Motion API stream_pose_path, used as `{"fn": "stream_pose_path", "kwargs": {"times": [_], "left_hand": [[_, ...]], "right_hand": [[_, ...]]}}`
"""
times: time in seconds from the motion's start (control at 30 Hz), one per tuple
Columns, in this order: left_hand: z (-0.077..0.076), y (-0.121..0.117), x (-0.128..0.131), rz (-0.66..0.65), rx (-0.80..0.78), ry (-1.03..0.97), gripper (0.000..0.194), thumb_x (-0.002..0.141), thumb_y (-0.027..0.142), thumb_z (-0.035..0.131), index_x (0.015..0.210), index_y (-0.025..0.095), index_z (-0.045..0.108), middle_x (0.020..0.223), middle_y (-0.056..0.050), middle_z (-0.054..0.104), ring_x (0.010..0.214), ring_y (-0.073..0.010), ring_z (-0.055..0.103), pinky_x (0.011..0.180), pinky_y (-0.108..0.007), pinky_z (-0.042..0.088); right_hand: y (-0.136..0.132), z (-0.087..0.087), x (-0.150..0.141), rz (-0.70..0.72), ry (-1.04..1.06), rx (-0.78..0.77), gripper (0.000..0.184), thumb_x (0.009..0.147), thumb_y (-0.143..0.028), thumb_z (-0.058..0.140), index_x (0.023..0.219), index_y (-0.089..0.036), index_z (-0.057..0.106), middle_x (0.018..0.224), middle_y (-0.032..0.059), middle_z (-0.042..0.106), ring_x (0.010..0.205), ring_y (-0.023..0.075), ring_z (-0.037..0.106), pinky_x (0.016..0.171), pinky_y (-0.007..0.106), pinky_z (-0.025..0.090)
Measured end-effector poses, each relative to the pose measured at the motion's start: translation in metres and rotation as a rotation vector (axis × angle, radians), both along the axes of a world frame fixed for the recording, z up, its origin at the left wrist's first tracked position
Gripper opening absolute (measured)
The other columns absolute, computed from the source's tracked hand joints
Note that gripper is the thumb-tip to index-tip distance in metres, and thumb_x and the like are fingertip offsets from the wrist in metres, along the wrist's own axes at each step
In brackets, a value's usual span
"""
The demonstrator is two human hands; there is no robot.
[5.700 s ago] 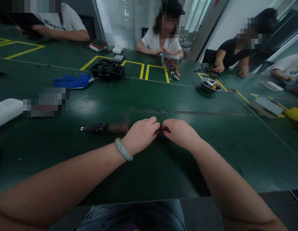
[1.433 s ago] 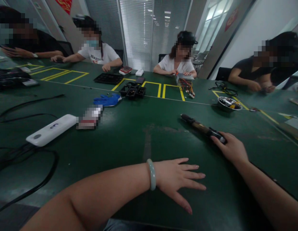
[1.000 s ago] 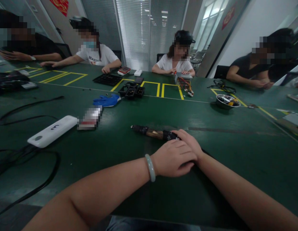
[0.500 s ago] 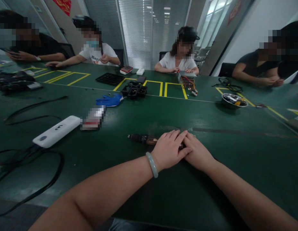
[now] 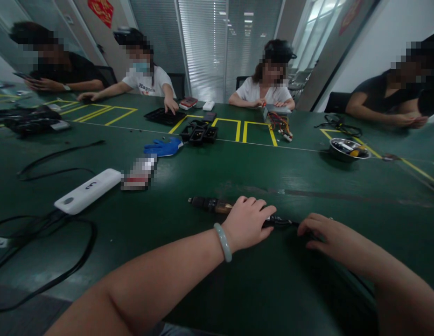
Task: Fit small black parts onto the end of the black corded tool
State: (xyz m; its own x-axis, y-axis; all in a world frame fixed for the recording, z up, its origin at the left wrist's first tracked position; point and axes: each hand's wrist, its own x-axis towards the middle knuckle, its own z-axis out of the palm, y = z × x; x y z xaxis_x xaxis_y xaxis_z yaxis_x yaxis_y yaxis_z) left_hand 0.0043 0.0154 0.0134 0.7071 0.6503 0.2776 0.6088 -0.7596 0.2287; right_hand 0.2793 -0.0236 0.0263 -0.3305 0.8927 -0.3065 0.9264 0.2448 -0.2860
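An electric screwdriver (image 5: 222,206) lies on the green table in front of me, its dark nose pointing left. My left hand (image 5: 247,221) wraps over its rear half and hides much of the body. From the back end a black cord (image 5: 285,221) runs right into the fingers of my right hand (image 5: 324,233). Those fingers are curled around the cord, with the thumb a little lower. Beyond that hand the cord shows again, trailing toward the lower right.
Left of me lie a white power bank-like case (image 5: 89,191) marked 3, black cables (image 5: 87,252), a pixelated flat object (image 5: 140,172) and a blue glove (image 5: 164,147). Farther off are black plastic parts (image 5: 199,133), a metal bowl (image 5: 349,150) and a wired metal box (image 5: 276,114). Several people sit opposite.
The screwdriver swung from pointing away to pointing left. My left hand went from spread on the table to gripping it. My right hand left the tool and slid right along the cord.
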Motion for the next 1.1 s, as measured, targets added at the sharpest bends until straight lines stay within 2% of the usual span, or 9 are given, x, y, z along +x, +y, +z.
{"fn": "stream_pose_path", "kwargs": {"times": [0.1,0.23,0.4,0.57,0.63,0.73,0.8,0.93,1.1], "left_hand": [[0.002,-0.002,0.002,0.014,-0.013,0.009,0.038,0.090,0.046,0.048,0.120,0.023,0.053,0.111,-0.005,0.059,0.102,-0.0230,0.054,0.088,-0.040,0.038],[0.006,-0.006,0.003,0.032,-0.005,0.036,0.034,0.089,0.045,0.049,0.115,0.023,0.054,0.106,-0.005,0.059,0.099,-0.0232,0.054,0.084,-0.039,0.039],[0.006,-0.003,0.002,0.046,0.004,0.043,0.038,0.087,0.054,0.052,0.110,0.024,0.056,0.102,-0.003,0.059,0.098,-0.0225,0.053,0.081,-0.036,0.038],[0.005,-0.001,0.001,0.011,-0.001,0.009,0.034,0.087,0.048,0.055,0.109,0.023,0.058,0.102,-0.003,0.060,0.098,-0.0214,0.053,0.084,-0.036,0.037],[0.004,-0.001,0.002,-0.005,0.002,0.000,0.030,0.088,0.044,0.055,0.108,0.023,0.059,0.105,-0.004,0.059,0.099,-0.0214,0.053,0.084,-0.036,0.037],[0.002,-0.002,0.004,-0.029,0.018,-0.013,0.028,0.090,0.040,0.053,0.111,0.023,0.060,0.111,-0.005,0.059,0.102,-0.0216,0.053,0.086,-0.037,0.038],[0.000,-0.002,0.005,-0.029,0.025,-0.023,0.027,0.090,0.038,0.054,0.110,0.023,0.060,0.113,-0.005,0.059,0.103,-0.0217,0.054,0.088,-0.038,0.038],[-0.002,-0.005,0.009,-0.035,0.021,-0.038,0.024,0.088,0.035,0.055,0.108,0.023,0.061,0.114,-0.005,0.060,0.103,-0.0213,0.055,0.090,-0.039,0.040],[-0.001,-0.005,0.013,-0.036,-0.006,-0.053,0.024,0.089,0.037,0.053,0.105,0.022,0.063,0.108,-0.005,0.062,0.098,-0.0215,0.056,0.089,-0.039,0.041]], "right_hand": [[-0.002,-0.004,0.004,-0.048,0.008,0.027,0.024,0.079,-0.027,0.052,0.099,-0.031,0.065,0.103,0.0024,0.063,0.085,0.0212,0.061,0.073,0.037,0.051],[-0.008,-0.009,0.004,-0.253,-0.004,0.129,0.026,0.080,-0.032,0.052,0.102,-0.025,0.065,0.094,0.0064,0.066,0.077,0.0236,0.063,0.065,0.038,0.051],[-0.007,-0.006,-0.024,-0.433,-0.004,0.568,0.024,0.086,-0.033,0.048,0.097,-0.022,0.067,0.099,0.0070,0.066,0.084,0.0243,0.063,0.069,0.038,0.048],[0.013,-0.010,-0.044,-0.390,0.230,0.882,0.023,0.091,-0.028,0.047,0.098,-0.024,0.068,0.100,0.0046,0.064,0.090,0.0183,0.061,0.077,0.031,0.048],[0.029,-0.020,-0.036,-0.427,0.401,0.837,0.022,0.091,-0.029,0.048,0.096,-0.023,0.069,0.097,0.0048,0.064,0.085,0.0165,0.062,0.075,0.030,0.049],[0.050,-0.035,-0.017,-0.628,0.669,0.613,0.023,0.085,-0.035,0.056,0.097,-0.018,0.067,0.087,0.0048,0.065,0.067,0.0144,0.061,0.057,0.026,0.048],[0.055,-0.039,-0.009,-0.676,0.725,0.519,0.026,0.081,-0.037,0.061,0.097,-0.017,0.067,0.080,0.0030,0.065,0.060,0.0126,0.058,0.052,0.024,0.045],[0.041,-0.026,-0.013,-0.493,0.608,0.483,0.019,0.081,-0.033,0.062,0.094,-0.021,0.069,0.083,0.0013,0.067,0.069,0.0125,0.059,0.066,0.026,0.047],[0.009,-0.004,-0.027,-0.359,0.521,0.079,0.024,0.080,-0.028,0.064,0.103,-0.022,0.066,0.083,0.0009,0.068,0.066,0.0120,0.060,0.060,0.024,0.046]]}}
